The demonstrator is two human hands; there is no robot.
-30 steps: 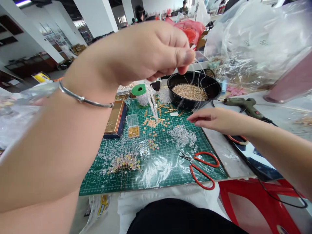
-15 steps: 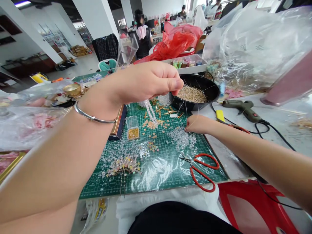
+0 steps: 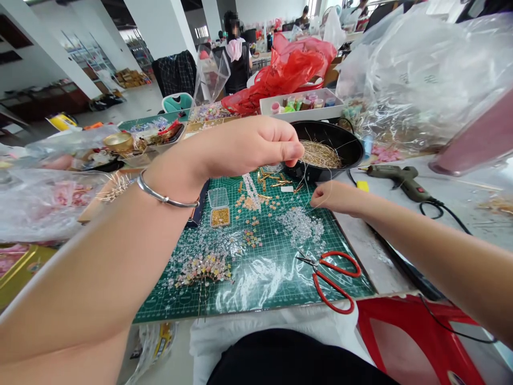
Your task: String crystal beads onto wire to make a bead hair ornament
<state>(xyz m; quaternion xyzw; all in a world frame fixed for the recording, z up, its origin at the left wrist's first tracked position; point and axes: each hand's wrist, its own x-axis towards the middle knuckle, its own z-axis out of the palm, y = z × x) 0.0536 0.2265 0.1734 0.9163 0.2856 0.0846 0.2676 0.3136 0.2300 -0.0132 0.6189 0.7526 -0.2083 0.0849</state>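
Observation:
My left hand [image 3: 276, 143] is raised over the near side of a black bowl [image 3: 294, 170], thumb and finger pinched on a thin pale wire [image 3: 305, 179]. Strands of it hang and loop down toward my right hand [image 3: 331, 198]. That hand is closed low over the mat's right edge, where the wire meets its fingers; the fingertips are partly hidden. Inside the bowl lies a tangle of fine gold wires [image 3: 320, 153]. Just below my right hand spreads a pile of clear beads [image 3: 301, 226]. Red-handled scissors [image 3: 334, 275] lie open on the green cutting mat [image 3: 272, 256].
A beaded hair comb [image 3: 205, 269] rests at the mat's front left. Behind it stands a small box of gold beads [image 3: 220, 217]. A glue gun [image 3: 395, 176] with a cable lies at the right. Plastic bags [image 3: 417, 80] crowd the back right, and a person [image 3: 236, 56] sits farther off.
Both hands keep their closed grips. My left hand has sunk slightly in view, and my right hand has shifted a little up and to the right. The view has moved slightly.

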